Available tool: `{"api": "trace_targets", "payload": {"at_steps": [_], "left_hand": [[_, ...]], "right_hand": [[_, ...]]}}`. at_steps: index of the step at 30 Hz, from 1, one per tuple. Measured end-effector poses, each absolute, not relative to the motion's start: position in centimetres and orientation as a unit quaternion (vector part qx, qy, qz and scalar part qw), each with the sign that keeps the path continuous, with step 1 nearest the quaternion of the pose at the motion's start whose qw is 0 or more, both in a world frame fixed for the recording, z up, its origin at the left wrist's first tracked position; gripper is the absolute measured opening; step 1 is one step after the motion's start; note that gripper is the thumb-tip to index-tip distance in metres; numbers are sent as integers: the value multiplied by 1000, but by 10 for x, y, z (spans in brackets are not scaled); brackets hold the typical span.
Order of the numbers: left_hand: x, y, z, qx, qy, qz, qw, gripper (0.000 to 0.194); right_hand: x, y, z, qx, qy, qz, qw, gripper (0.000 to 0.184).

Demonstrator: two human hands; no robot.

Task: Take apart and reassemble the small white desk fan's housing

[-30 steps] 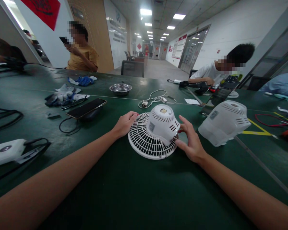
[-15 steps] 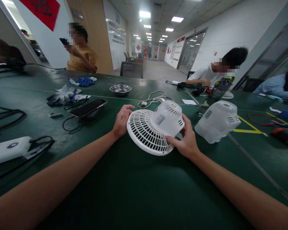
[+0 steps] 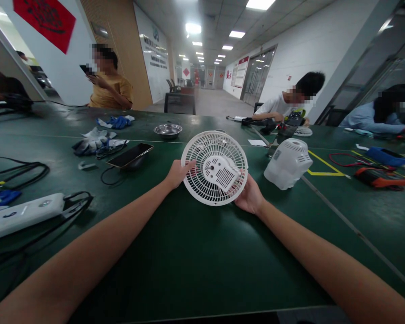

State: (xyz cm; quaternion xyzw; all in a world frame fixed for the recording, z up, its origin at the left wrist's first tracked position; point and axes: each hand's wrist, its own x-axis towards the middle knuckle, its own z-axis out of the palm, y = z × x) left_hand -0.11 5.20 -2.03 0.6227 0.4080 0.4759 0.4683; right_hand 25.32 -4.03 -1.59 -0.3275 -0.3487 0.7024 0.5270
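A round white fan grille [image 3: 200, 191] is raised over the green table, its slotted centre plate [image 3: 222, 174] turned towards me. My left hand [image 3: 178, 174] grips the left rim, thumb on the front and the other fingers hidden behind. On the lower right side my right hand [image 3: 249, 194] is closed around the grille, fingers partly behind it. The housing on the grille's far side is largely hidden. A separate white plastic fan housing [image 3: 286, 165] stands on the table to the right of my right hand.
Left of the grille lie a phone [image 3: 130, 155], work gloves [image 3: 92, 140] and a white power strip [image 3: 27, 216] with black cables. A metal bowl [image 3: 168, 130] sits behind. An orange-black meter [image 3: 380, 177] lies at right. Several people sit around the table [image 3: 189, 261].
The grille has been tipped up, so its inner face shows instead of the housing. My left hand has closed on the rim. The view has shifted slightly.
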Motion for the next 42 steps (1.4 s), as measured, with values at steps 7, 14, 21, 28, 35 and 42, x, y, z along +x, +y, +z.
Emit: {"api": "trace_targets", "payload": {"at_steps": [7, 14, 21, 28, 35, 42], "left_hand": [[1, 36, -15, 608, 444, 486, 444, 21], [1, 29, -18, 608, 461, 480, 431, 25], [1, 29, -13, 613, 451, 464, 452, 18], [1, 27, -13, 609, 453, 473, 448, 20], [3, 22, -5, 631, 452, 477, 412, 21], [-5, 35, -9, 621, 495, 451, 409, 25]], "right_hand": [[261, -41, -12, -320, -341, 731, 498, 31], [265, -40, -13, -321, -368, 737, 468, 34], [266, -40, -16, -331, -371, 732, 466, 37], [267, -41, -16, -344, -372, 726, 465, 31], [284, -35, -11, -466, -523, 479, 529, 68], [344, -31, 6, -644, -659, -1, 388, 87]]}}
